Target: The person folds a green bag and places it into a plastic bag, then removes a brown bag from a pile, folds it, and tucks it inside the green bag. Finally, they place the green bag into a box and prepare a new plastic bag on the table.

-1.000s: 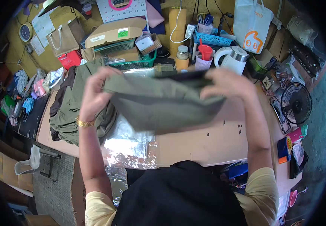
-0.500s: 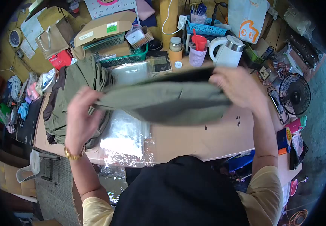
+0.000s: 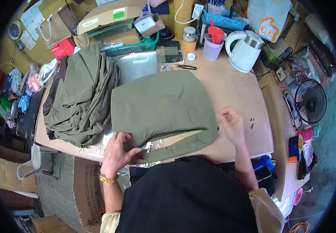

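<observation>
An olive-green fabric cover (image 3: 160, 99) lies flat on the table in front of me, with a long zipper slit (image 3: 175, 133) gaping along its near side. A narrow strip of the same cloth borders the slit on my side. At the cover's near left corner, my left hand (image 3: 115, 153) rests on the fabric with thumb and fingers apart. Just right of the cover, my right hand (image 3: 231, 123) is held with its fingers curled in, apart from the cloth; nothing shows in it. Part of a clear plastic sheet (image 3: 152, 146) shows through the slit and around the left hand.
A heap of olive-green cloth (image 3: 80, 93) sits left of the cover. Behind are clear plastic bags (image 3: 139, 66), small black snips (image 3: 186, 67), a jar (image 3: 189, 35), a lilac cup (image 3: 213, 48) and a white kettle (image 3: 245, 50). A black fan (image 3: 310, 101) stands at right.
The cover was held up between both hands and is now spread flat on the table. My left hand has come down to its near left corner; my right hand has let go and lowered beside it.
</observation>
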The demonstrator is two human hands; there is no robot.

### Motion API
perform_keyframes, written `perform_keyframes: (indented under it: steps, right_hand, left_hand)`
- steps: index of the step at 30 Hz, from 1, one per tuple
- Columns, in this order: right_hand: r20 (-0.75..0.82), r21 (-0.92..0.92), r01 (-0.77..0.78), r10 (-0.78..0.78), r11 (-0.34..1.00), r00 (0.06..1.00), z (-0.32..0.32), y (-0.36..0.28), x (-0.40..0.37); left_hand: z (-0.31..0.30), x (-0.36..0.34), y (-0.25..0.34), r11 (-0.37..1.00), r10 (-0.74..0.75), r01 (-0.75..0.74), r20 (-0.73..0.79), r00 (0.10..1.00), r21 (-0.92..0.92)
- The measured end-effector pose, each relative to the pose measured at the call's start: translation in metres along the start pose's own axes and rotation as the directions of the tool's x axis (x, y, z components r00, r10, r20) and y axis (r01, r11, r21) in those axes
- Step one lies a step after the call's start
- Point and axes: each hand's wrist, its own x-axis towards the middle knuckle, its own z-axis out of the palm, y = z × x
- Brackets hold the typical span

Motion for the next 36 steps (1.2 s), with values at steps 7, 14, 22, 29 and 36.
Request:
perform_keyframes:
  steps: [7,14,22,29,36]
  right_hand:
    - [-0.031,0.05,-0.056,0.058,0.997,0.998,0.014,0.072,0.033]
    - [-0.215,0.103,-0.008,0.03,0.995,0.976,0.024,0.092,0.041]
    - [-0.554,0.3,0.2,0.0,0.933,0.833,0.065,0.073,0.064]
    - [0.278,0.187,-0.227,0.17,0.956,0.945,0.043,0.071,-0.05]
    - [0.195,0.851,-0.378,0.451,0.364,0.871,0.057,0.02,0.021]
  left_hand:
    - [0.066,0.032,-0.064,0.966,-0.257,0.253,-0.175,0.95,-0.045]
    - [0.054,0.03,-0.018,0.93,-0.139,0.038,-0.255,0.957,-0.366]
    - [0.118,0.045,0.055,0.872,0.475,-0.468,0.01,0.88,-0.143]
    - [0.116,0.068,0.037,0.72,0.219,0.124,0.394,0.893,-0.683]
    - [0.097,0.052,0.061,0.702,0.474,0.025,0.493,0.729,-0.711]
